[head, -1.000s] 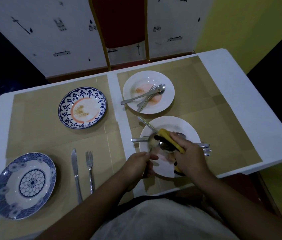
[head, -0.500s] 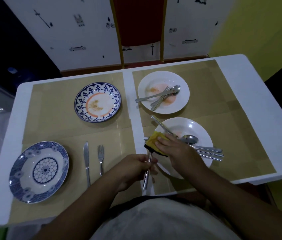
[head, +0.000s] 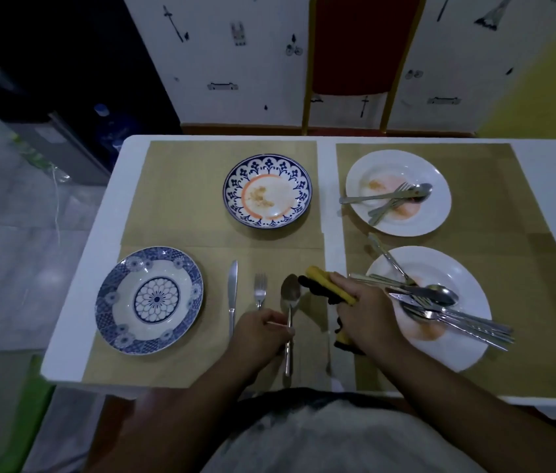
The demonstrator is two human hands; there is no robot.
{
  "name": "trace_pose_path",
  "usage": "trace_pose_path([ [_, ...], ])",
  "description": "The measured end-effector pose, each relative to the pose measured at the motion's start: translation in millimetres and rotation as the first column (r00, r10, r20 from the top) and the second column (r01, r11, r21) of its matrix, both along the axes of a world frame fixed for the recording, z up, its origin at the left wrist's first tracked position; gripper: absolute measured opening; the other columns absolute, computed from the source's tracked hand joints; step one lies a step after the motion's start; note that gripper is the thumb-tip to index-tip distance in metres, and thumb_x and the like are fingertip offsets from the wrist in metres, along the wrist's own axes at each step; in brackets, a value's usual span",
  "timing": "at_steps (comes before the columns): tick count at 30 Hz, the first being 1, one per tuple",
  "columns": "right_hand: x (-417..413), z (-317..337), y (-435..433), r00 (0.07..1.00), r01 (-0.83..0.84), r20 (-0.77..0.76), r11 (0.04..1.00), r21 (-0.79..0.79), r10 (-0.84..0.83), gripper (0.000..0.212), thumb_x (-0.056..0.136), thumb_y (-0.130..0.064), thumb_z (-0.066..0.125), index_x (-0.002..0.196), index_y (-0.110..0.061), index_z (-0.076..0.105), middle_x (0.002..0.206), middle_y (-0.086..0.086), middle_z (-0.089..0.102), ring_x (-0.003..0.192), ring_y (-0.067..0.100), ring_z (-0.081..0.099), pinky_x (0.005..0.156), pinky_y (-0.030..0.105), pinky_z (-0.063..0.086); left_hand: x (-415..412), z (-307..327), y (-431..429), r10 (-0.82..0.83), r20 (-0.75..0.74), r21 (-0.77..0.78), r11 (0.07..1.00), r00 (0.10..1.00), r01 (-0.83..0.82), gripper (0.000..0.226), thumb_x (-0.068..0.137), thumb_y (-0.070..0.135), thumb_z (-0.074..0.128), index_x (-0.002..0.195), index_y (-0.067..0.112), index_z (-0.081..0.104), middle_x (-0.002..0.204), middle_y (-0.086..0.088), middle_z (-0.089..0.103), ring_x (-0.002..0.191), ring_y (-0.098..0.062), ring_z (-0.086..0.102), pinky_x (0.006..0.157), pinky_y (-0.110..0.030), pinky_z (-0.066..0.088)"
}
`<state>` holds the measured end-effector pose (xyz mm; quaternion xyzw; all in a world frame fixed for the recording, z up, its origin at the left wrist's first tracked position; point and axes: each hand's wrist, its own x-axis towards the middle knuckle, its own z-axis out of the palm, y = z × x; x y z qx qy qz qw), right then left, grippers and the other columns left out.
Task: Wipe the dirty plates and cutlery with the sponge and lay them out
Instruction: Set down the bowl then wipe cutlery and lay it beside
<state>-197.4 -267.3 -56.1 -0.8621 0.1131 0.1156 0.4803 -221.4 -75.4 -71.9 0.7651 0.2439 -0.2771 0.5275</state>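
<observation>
My left hand [head: 262,331] pinches the handle of a spoon [head: 290,295], whose bowl lies just right of a fork [head: 260,289] and a knife [head: 232,291] laid on the mat. My right hand [head: 368,315] grips a yellow and black sponge [head: 327,288] beside the spoon's bowl. A clean blue patterned plate [head: 149,300] sits at the near left. A stained blue-rimmed plate [head: 267,191] sits farther back. The near white plate [head: 457,268] holds several pieces of cutlery [head: 440,302] and an orange smear. The far white plate [head: 437,179] holds a fork and spoon.
Tan placemats [head: 184,206] cover the white table [head: 549,155]. A red chair [head: 358,46] stands behind the table's far edge. A dark cabinet and a water bottle [head: 106,128] stand on the floor to the left.
My left hand carried the spoon leftward from the near white plate to the spot beside the fork. My right hand with the sponge followed it off the plate.
</observation>
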Motion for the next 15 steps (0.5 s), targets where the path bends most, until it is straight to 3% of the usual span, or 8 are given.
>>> trace_pose_path([
  [3, -3, -11, 5, 0.996, 0.063, -0.064, 0.998, 0.002, -0.063, 0.059, 0.081, 0.005, 0.052, 0.127, -0.032, 0.058, 0.108, 0.001, 0.070, 0.079, 0.014, 0.062, 0.057, 0.013, 0.040, 8, -11, -3, -0.106, 0.025, 0.084, 0.991, 0.994, 0.104, 0.021, 0.079, 0.019, 0.080, 0.098, 0.014, 0.076, 0.090, -0.004, 0.076, 0.086, -0.020, 0.073, 0.084, -0.043, 0.061],
  [5, -7, -15, 7, 0.995, 0.069, -0.076, 0.997, -0.017, -0.070, 0.060, 0.080, 0.007, 0.052, 0.128, -0.030, 0.059, 0.108, 0.001, 0.070, 0.081, 0.013, 0.062, 0.060, 0.014, 0.042, 12, -16, -5, -0.220, 0.052, 0.173, 0.963, 0.974, 0.208, 0.028, 0.080, 0.022, 0.080, 0.105, 0.013, 0.073, 0.098, -0.002, 0.075, 0.093, -0.018, 0.071, 0.088, -0.039, 0.059],
  [8, -13, -23, 10, 0.998, 0.019, -0.064, 0.996, -0.087, -0.025, 0.058, 0.081, 0.010, 0.054, 0.131, -0.020, 0.056, 0.121, 0.001, 0.064, 0.103, 0.011, 0.057, 0.079, 0.013, 0.041, 10, -18, -3, -0.295, 0.111, 0.258, 0.931, 0.949, 0.259, 0.029, 0.080, 0.022, 0.080, 0.106, 0.014, 0.070, 0.088, 0.005, 0.068, 0.088, -0.013, 0.066, 0.080, -0.025, 0.053],
  [11, -18, -35, 12, 0.997, -0.055, -0.060, 0.988, -0.146, 0.047, 0.060, 0.080, 0.012, 0.055, 0.133, -0.015, 0.053, 0.129, 0.003, 0.058, 0.118, 0.013, 0.050, 0.094, 0.013, 0.034, 4, -22, 4, -0.381, 0.213, 0.337, 0.893, 0.900, 0.299, 0.023, 0.081, 0.021, 0.078, 0.102, 0.016, 0.069, 0.084, 0.010, 0.063, 0.084, -0.011, 0.063, 0.074, -0.024, 0.049],
  [13, -19, -44, 13, 0.990, -0.134, -0.076, 0.970, -0.202, 0.121, 0.064, 0.078, 0.012, 0.055, 0.136, -0.015, 0.050, 0.138, 0.005, 0.052, 0.129, 0.021, 0.045, 0.105, 0.021, 0.030, 0, -26, 9, -0.528, 0.285, 0.445, 0.812, 0.800, 0.377, 0.015, 0.085, 0.019, 0.070, 0.100, 0.016, 0.069, 0.092, 0.004, 0.066, 0.090, -0.015, 0.063, 0.077, -0.028, 0.050],
  [15, -19, -49, 13, 0.971, -0.236, -0.090, 0.936, -0.261, 0.220, 0.069, 0.077, 0.011, 0.055, 0.141, -0.015, 0.044, 0.149, 0.006, 0.039, 0.139, 0.021, 0.032, 0.116, 0.032, 0.023, -3, -30, 12, -0.706, 0.328, 0.599, 0.669, 0.628, 0.440, 0.023, 0.081, 0.016, 0.070, 0.105, 0.017, 0.068, 0.105, -0.001, 0.066, 0.099, -0.021, 0.061, 0.080, -0.030, 0.049],
])
